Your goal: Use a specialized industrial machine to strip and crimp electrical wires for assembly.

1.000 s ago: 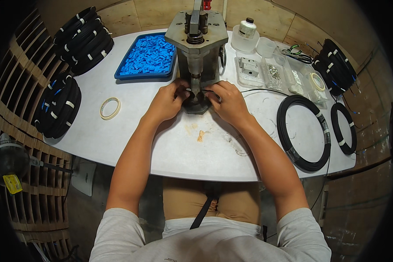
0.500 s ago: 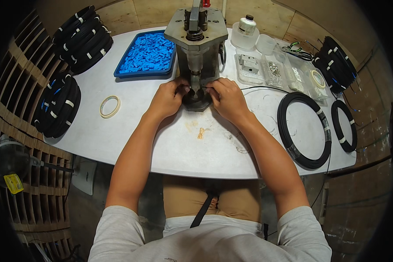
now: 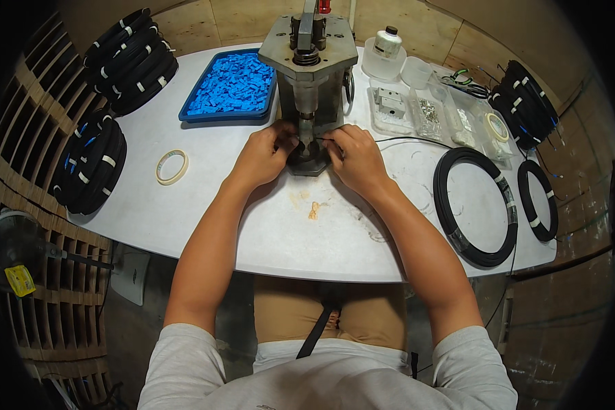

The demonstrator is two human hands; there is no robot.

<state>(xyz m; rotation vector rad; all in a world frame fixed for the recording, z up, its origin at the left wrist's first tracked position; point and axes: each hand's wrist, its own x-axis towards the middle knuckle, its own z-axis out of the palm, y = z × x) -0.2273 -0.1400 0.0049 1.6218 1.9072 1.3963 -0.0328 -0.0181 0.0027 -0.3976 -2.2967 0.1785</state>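
Observation:
A metal hand press (image 3: 306, 89) stands at the far middle of the table, its ram coming down over a small base. At the left side of the ram, my left hand (image 3: 266, 152) is closed in a pinch; what lies in its fingertips is too small to make out. My right hand (image 3: 352, 152) pinches the end of a black cable (image 3: 410, 139) on the right side of the ram. From there the cable runs right to a large black cable coil (image 3: 444, 219) lying on the table. The cable tip at the press is hidden by fingers and metal.
A blue tray (image 3: 227, 120) of small blue parts sits left of the press. Tape (image 3: 173, 167) and bundled coils (image 3: 92, 164) lie further left. Clear containers (image 3: 427, 115), a white bottle (image 3: 387, 42) and more coils (image 3: 538, 198) occupy the right side. Debris (image 3: 313, 210) lies in front.
Both hands stay at the press with almost no movement. The whole view has shifted very slightly.

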